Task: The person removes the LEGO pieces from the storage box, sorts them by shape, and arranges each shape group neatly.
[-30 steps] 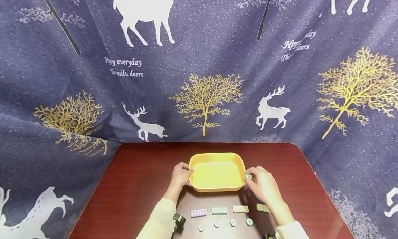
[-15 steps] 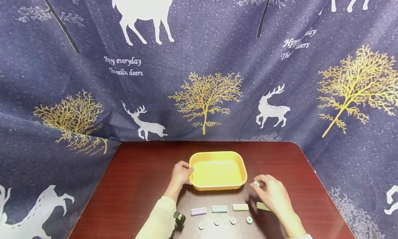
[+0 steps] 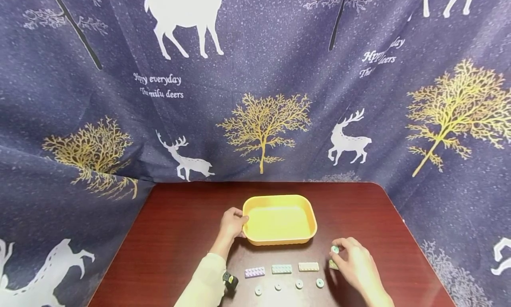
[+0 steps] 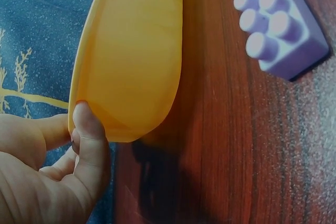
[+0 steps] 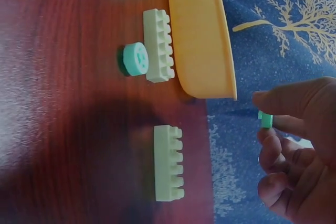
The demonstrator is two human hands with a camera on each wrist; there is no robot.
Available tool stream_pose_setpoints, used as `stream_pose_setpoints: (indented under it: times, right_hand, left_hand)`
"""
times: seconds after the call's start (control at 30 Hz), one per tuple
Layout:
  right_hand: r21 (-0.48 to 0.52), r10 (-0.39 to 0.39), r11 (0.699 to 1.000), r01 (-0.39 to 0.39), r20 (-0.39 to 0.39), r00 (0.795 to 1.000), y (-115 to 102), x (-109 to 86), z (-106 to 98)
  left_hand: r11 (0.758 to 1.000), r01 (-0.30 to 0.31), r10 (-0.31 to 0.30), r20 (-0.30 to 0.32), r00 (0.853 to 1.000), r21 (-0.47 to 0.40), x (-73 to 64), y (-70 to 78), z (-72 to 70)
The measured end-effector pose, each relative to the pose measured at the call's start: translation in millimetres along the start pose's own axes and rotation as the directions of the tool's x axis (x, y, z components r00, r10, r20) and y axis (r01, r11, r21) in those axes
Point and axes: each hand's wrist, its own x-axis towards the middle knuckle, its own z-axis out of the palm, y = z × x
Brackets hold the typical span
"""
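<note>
My left hand grips the left rim of a yellow plastic basin, thumb on the inner side. In the left wrist view the thumb and fingers pinch the basin wall. To the right of the basin, my right hand pinches a small green round toy wheel between thumb and finger. Only an edge of that wheel shows in the right wrist view. Just below this hand lies a green toy brick, partly hidden by it in the head view.
In front of the basin lie a purple brick, a teal brick and a cream brick. Several small toy wheels lie nearer to me. A patterned dark blue cloth hangs behind the red-brown table.
My right hand has moved from the basin's right side back toward me and to the right, over the green brick, carrying the toy wheel. My left hand has stayed on the basin.
</note>
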Motion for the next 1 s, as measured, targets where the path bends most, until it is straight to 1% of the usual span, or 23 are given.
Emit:
stream_pose_setpoints:
  times: [0.13, 0.3, 0.47, 0.6, 0.8, 1.0]
  right_hand:
    - [-0.002, 0.000, 1.000, 0.000, -0.007, 1.000, 0.9, -6.4, -0.3]
    - [-0.002, 0.049, 0.999, -0.049, 0.015, 0.999, 2.2, -13.6, -0.1]
    - [-0.014, 0.075, 0.997, -0.074, 0.033, 0.997, 5.1, -25.2, 3.5]
    - [-0.014, 0.107, 0.994, -0.106, 0.075, 0.991, 6.1, -34.3, 4.5]
    - [-0.016, 0.157, 0.988, -0.156, 0.170, 0.973, 5.9, -42.0, 4.4]
    - [-0.035, 0.178, 0.984, -0.175, 0.199, 0.964, 8.4, -45.9, 6.3]
  left_hand:
    - [1.000, -0.001, 0.001, 0.002, 1.000, -0.003, -1.0, 0.0, -0.3]
    - [1.000, -0.009, 0.009, 0.007, 1.000, -0.011, -1.4, 0.1, -1.1]
    - [1.000, -0.003, 0.003, 0.003, 1.000, -0.020, -1.5, 0.0, -0.3]
    - [1.000, -0.003, 0.004, 0.002, 1.000, -0.015, -1.5, -1.8, 0.5]
    - [1.000, 0.002, -0.002, -0.001, 1.000, -0.012, -3.2, -4.1, 0.9]
    - [1.000, -0.014, 0.013, -0.009, 1.000, -0.022, -4.1, 1.2, -0.6]
